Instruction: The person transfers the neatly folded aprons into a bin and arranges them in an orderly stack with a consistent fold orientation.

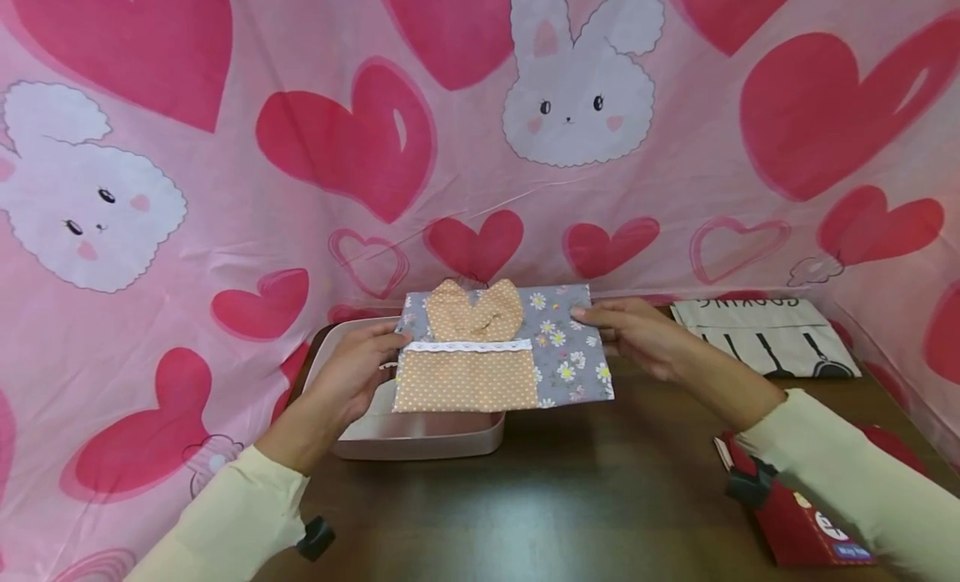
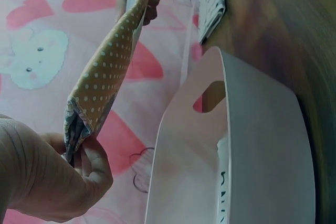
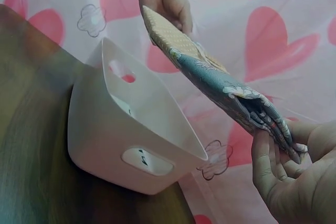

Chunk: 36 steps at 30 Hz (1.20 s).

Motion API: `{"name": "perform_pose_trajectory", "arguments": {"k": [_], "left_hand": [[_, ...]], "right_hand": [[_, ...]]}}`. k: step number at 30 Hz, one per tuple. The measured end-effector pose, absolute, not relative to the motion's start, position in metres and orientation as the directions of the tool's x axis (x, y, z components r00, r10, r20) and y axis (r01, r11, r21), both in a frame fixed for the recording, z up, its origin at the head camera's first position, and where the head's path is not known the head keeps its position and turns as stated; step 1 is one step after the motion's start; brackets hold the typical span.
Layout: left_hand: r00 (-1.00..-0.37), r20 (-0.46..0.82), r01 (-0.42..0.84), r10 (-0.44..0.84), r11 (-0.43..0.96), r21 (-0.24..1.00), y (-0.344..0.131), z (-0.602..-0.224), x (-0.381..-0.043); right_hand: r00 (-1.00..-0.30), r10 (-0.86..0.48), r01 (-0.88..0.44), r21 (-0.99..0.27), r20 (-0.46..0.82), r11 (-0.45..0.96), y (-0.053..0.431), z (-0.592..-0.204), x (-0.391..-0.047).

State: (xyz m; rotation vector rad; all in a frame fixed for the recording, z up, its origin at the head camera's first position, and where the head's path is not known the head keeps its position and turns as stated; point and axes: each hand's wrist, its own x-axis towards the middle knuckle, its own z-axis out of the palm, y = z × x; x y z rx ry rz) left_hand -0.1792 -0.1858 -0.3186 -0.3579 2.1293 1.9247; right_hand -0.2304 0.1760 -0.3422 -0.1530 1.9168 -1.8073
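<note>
A folded apron (image 1: 502,378), grey-blue with daisies, is held up level between both hands. Its tan polka-dot pocket has white lace along the top and a matching bow above it. My left hand (image 1: 356,369) pinches the left edge between thumb and fingers. At the opposite edge, my right hand (image 1: 637,336) grips with the thumb on the front; its fingers are partly hidden behind the cloth. The folded layers show at the end by the right hand (image 3: 294,171). Below and behind the apron's left part stands a white plastic bin (image 3: 131,135) with handle holes.
White fabric with dark lettering (image 2: 222,182) lies inside the bin. At the back right of the brown table (image 1: 570,499) is a folded cloth printed with utensils (image 1: 765,340). A red folded item (image 1: 795,515) lies under the right forearm. A pink heart-print curtain (image 1: 465,182) hangs behind.
</note>
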Motion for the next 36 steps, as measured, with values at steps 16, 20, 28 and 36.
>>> {"name": "perform_pose_trajectory", "arguments": {"k": [16,20,28,36], "left_hand": [[-0.928,-0.361,-0.365,-0.095,0.029,0.930,-0.213,-0.320,-0.173],[-0.924,-0.369,-0.371,-0.100,-0.001,0.929,-0.220,-0.322,-0.171],[-0.918,-0.383,-0.382,-0.102,-0.031,0.924,-0.235,-0.326,-0.170],[-0.909,-0.415,-0.406,-0.050,-0.128,0.905,-0.253,-0.330,-0.171]], "right_hand": [[-0.857,-0.448,0.253,-0.965,-0.254,0.063,0.138,-0.347,-0.232],[-0.852,-0.456,0.267,-0.963,-0.255,0.039,0.128,-0.350,-0.231],[-0.848,-0.451,0.294,-0.955,-0.280,0.040,0.111,-0.353,-0.230],[-0.847,-0.447,0.303,-0.952,-0.287,0.036,0.091,-0.355,-0.234]]}}
